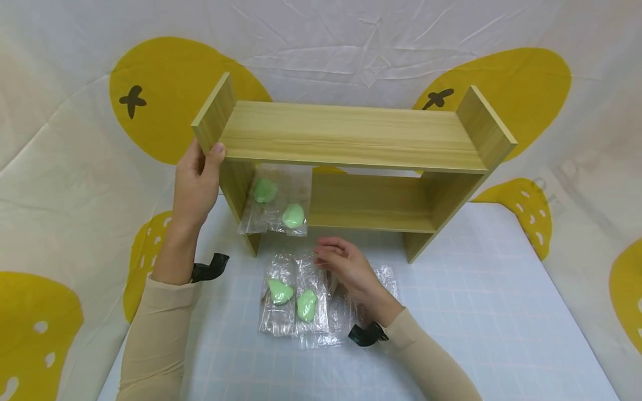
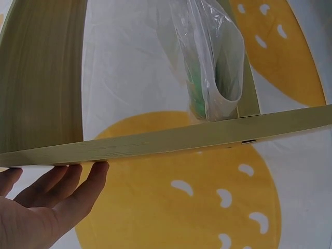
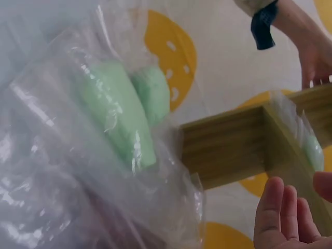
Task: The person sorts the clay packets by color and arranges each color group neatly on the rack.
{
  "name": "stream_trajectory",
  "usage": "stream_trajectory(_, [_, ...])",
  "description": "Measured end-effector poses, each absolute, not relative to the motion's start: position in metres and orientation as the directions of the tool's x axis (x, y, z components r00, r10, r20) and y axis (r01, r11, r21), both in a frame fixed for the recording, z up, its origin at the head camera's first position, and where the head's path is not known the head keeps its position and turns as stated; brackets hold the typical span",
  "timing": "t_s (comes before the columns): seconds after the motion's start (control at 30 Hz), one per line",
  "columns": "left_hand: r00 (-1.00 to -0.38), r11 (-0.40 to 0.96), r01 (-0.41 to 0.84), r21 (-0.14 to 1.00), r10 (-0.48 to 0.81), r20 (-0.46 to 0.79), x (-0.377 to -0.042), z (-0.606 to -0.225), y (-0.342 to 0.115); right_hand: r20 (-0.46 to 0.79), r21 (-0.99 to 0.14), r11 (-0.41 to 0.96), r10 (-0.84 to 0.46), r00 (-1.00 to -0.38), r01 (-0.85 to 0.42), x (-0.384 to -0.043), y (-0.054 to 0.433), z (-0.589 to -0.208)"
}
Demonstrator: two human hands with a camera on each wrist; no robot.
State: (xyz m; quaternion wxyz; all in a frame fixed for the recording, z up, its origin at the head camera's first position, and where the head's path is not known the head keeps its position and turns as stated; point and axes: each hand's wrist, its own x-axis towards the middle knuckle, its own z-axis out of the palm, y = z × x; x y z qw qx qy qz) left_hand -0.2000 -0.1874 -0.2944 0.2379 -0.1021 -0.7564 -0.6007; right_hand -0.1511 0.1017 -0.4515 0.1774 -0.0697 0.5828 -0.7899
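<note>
My left hand (image 1: 197, 181) holds the left side panel of a small wooden shelf (image 1: 351, 136), its thumb at the front edge. In the left wrist view, the fingers (image 2: 85, 192) touch the panel's outer face. Two clear plastic bags, each with a pale green lump (image 1: 293, 215), lie side by side at the left of the lower board, partly over its front edge. My right hand (image 1: 351, 270) hovers in front of the shelf with fingers loosely bent and nothing held. Beneath and beside it lie more clear bags, two with green lumps (image 1: 306, 306); the hand partly hides others.
The shelf stands on a table with a pale checked cloth (image 1: 501, 289). A white fabric backdrop with yellow printed shapes (image 1: 165, 100) hangs behind and at the sides. Dark bands (image 1: 368, 334) sit on both wrists.
</note>
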Motion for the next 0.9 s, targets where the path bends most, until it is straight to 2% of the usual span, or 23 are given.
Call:
stream_trajectory(0.4, [-0.867, 0.257, 0.439, 0.861, -0.129, 0.481, -0.199, -0.295, -0.188, -0.097, -0.977, -0.148, -0.34, -0.936, 0.155, -0.141, 0.13, -0.461])
stream_trajectory(0.9, [-0.86, 0.251, 0.455, 0.854, -0.126, 0.495, -0.2, -0.296, -0.188, -0.169, -0.984, 0.023, -0.425, -0.889, 0.177, -0.134, 0.146, -0.476])
